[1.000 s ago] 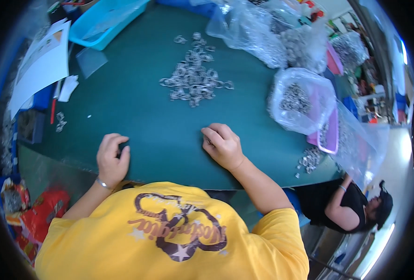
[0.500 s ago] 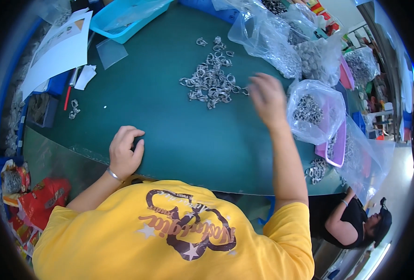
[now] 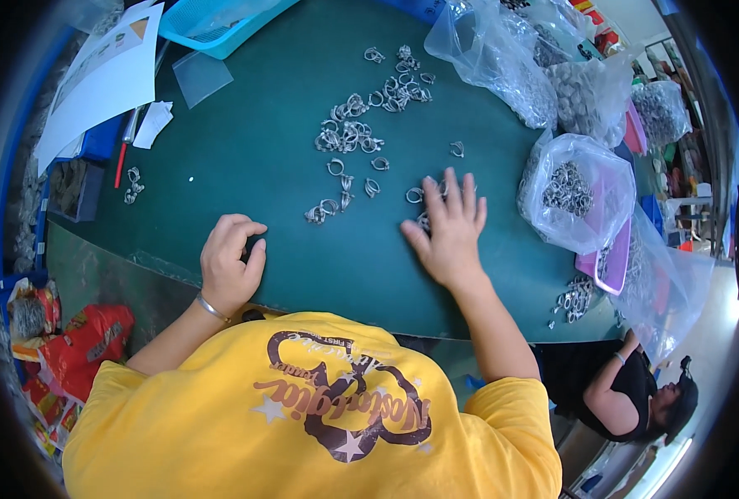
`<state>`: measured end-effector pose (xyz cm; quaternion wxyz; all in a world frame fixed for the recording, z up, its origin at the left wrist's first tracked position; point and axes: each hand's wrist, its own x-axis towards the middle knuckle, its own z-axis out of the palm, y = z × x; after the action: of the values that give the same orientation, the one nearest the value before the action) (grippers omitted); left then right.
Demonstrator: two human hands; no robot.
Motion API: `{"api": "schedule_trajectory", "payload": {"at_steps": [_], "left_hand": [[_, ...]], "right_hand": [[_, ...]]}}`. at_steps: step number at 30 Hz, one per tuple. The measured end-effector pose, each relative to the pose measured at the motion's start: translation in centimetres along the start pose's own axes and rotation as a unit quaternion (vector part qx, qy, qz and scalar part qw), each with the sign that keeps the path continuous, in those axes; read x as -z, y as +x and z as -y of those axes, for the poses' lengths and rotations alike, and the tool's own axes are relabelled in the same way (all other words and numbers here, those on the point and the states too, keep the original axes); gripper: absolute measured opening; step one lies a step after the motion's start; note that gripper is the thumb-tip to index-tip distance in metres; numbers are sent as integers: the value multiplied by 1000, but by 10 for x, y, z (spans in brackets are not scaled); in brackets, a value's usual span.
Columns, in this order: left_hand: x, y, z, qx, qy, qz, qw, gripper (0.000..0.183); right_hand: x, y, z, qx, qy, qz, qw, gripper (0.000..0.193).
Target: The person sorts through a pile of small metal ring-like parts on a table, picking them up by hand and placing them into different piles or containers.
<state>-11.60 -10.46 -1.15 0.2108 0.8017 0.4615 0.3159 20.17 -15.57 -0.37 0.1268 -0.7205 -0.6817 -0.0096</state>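
Silver rings [image 3: 349, 137] lie in loose clusters across the green table [image 3: 278, 91], with a few single ones strewn nearer to me. My right hand [image 3: 451, 237] is spread palm down on the tabletop, fingers stretched apart. A ring [image 3: 414, 195] shows beside its index finger, and more rings are partly hidden under that hand. My left hand [image 3: 235, 258] rests near the front edge, loosely curled, thumb apart from the fingers, with nothing seen in it. One ring [image 3: 457, 149] lies alone beyond my right fingertips.
At right, a clear bag [image 3: 536, 204] of rings sits in a pink basket [image 3: 611, 279], with a small ring pile [image 3: 573, 299] below. More filled bags [image 3: 586, 96] stand behind. A blue basket [image 3: 220, 37], papers [image 3: 103, 83] and a red pen [image 3: 120, 166] lie left. Another person [image 3: 623, 395] sits at right.
My right hand has come down and left from the right of the pile and spread flat. The dense ring pile is now broken into scattered clusters, some nearer to me. My left hand barely moved.
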Motion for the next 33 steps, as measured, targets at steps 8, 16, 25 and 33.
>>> {"api": "schedule_trajectory", "payload": {"at_steps": [8, 16, 25, 33], "left_hand": [[2, 4, -1, -2, 10, 5, 1000, 14], [1, 3, -3, 22, 5, 3, 1000, 12], [1, 3, -3, 8, 3, 11, 1000, 11], [2, 3, -1, -5, -1, 16, 1000, 13]], "right_hand": [[4, 72, -53, 68, 157, -139, 975, 33], [15, -2, -60, 99, 230, -6, 968, 21], [32, -48, -89, -182, 349, -42, 918, 19], [29, -51, -58, -67, 213, -17, 975, 44]]}}
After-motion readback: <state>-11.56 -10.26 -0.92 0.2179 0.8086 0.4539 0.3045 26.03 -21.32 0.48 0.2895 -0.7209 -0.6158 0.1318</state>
